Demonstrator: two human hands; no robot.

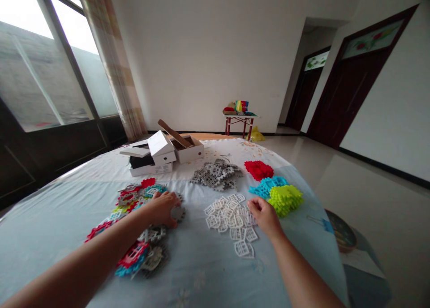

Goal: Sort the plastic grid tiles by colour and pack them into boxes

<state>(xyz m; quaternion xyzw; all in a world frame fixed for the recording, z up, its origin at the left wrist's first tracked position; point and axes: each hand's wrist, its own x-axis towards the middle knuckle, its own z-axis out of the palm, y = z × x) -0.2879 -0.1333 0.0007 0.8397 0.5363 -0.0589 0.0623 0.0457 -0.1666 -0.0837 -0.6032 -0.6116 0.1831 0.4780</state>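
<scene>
My left hand [164, 208] is over the right side of a mixed pile of red, blue, green, grey and white plastic pieces [129, 198]. Its thumb and fingers are spread around a grey notched piece [179, 214]; whether they grip it is hard to see. My right hand [265, 214] is closed in a pinch at the right edge of a heap of white window-shaped plastic pieces [225, 214]. What the pinch holds, if anything, is hidden. Lime green notched pieces [285, 199] are stacked just beyond that hand, near blue pieces [268, 186] and red pieces [258, 169].
Grey notched pieces [217, 174] form a heap at mid-table. White boxes [161, 149] and a box with a brown interior [188, 149] stand at the back left. The round table [198, 276] has a pale blue cloth. A small side table [240, 116] stands by the wall.
</scene>
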